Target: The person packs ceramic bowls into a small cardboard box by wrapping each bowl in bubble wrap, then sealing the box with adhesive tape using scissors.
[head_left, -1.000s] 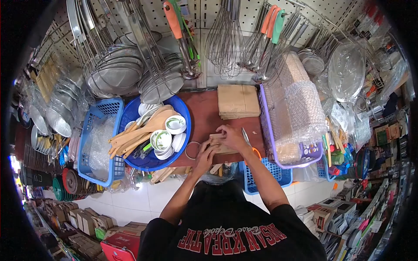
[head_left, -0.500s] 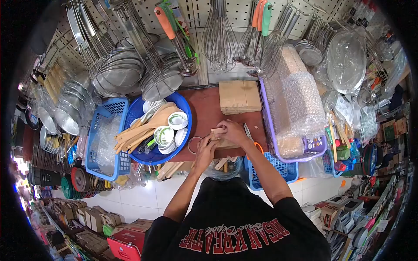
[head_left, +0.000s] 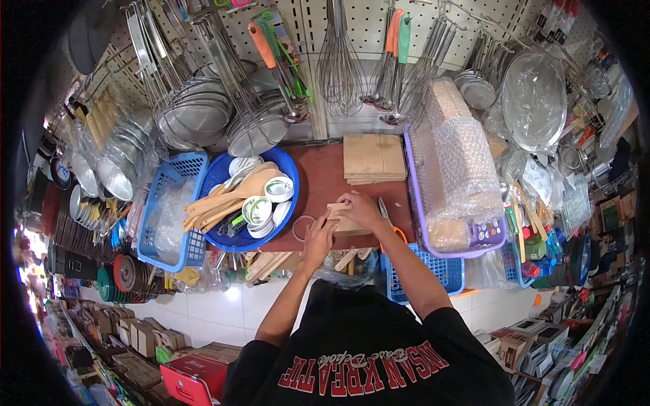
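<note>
A small light-brown cardboard piece is between my two hands, above the red-brown tabletop. My right hand pinches its upper right side. My left hand has its fingers closed at the lower left of the piece. Beneath the hands lies more flat cardboard, partly covered by them. A tape roll lies just left of my left hand. Scissors with orange handles rest to the right of my right hand. A stack of flat cardboard sits farther back.
To the left, a blue basin holds wooden spatulas and small bowls, beside a blue basket. A purple basket with bubble-wrapped goods stands right. Another blue basket is at the front. Whisks and strainers hang behind.
The camera view has shifted slightly. Both hands stay together around the cardboard piece, with only slight movement of the fingers.
</note>
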The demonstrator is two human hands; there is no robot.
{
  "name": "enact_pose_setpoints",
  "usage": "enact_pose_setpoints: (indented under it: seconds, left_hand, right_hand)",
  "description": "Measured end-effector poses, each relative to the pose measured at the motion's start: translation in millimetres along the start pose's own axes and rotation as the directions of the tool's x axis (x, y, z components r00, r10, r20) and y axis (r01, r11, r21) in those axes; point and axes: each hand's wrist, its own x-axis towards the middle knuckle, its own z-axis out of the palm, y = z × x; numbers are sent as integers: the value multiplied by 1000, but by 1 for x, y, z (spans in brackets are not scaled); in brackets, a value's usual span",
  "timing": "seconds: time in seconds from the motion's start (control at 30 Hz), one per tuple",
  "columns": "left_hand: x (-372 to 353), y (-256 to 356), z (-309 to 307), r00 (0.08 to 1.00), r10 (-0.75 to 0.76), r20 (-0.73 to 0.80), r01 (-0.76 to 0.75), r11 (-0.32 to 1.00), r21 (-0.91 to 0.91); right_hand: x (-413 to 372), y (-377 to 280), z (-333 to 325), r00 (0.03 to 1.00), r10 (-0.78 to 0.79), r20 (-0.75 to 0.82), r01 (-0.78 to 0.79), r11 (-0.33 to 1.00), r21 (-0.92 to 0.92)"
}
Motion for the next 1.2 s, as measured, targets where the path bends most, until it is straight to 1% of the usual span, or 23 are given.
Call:
enact_pose_setpoints:
  seconds: [0.1,0.2,0.3,0.4,0.47,0.57,0.6,0.67,0.7,0.8,0.9,0.97,1.0,1.1,1.2]
  left_hand:
    - [0,-3,2,1000,-7,-7,7,999,-40]
    - [-1,1,2,1000,-19,-15,19,999,-39]
    - [-3,5,3,999,-28,-34,27,999,-25]
    - [-4,4,5,999,-43,-28,43,999,-18]
    - [-3,6,2,998,-57,-23,56,998,-34]
    - [-4,-1,12,991,-70,-110,48,980,-194]
    - [-3,4,11,991,-63,-115,43,986,-163]
    - [-1,12,7,991,-45,-126,32,994,-103]
    - [-1,13,7,991,-49,-125,37,994,-102]
    - [-3,14,6,990,-52,-130,39,994,-107]
    - [-1,10,9,989,-53,-138,36,992,-122]
    - [-3,7,13,989,-78,-125,63,990,-123]
    - [-4,8,13,990,-66,-126,52,993,-109]
    - [-3,9,13,991,-27,-129,17,997,-79]
    - [-4,6,12,992,-21,-123,11,996,-85]
  right_hand:
    - [6,9,7,996,83,20,-84,996,35]
    - [9,10,12,998,37,-46,-38,999,-33]
    - [7,-1,-1,993,96,70,-97,995,18]
    - [7,-4,-5,996,49,80,-46,998,-34]
    - [10,5,1,997,39,62,-39,999,-3]
    - [15,21,10,997,21,70,-25,998,62]
    - [15,19,8,997,15,77,-22,996,86]
    - [13,15,2,996,-23,85,16,997,74]
    - [12,13,-1,995,-42,91,36,997,66]
    - [14,8,-6,991,-40,127,33,998,57]
    - [16,8,-5,992,-10,127,6,999,34]
    - [17,11,-3,990,41,138,-53,995,85]
    - [18,8,-4,988,66,142,-82,990,110]
    - [13,1,-9,995,7,96,-10,1000,29]
    - [16,10,-4,993,-29,113,22,998,65]
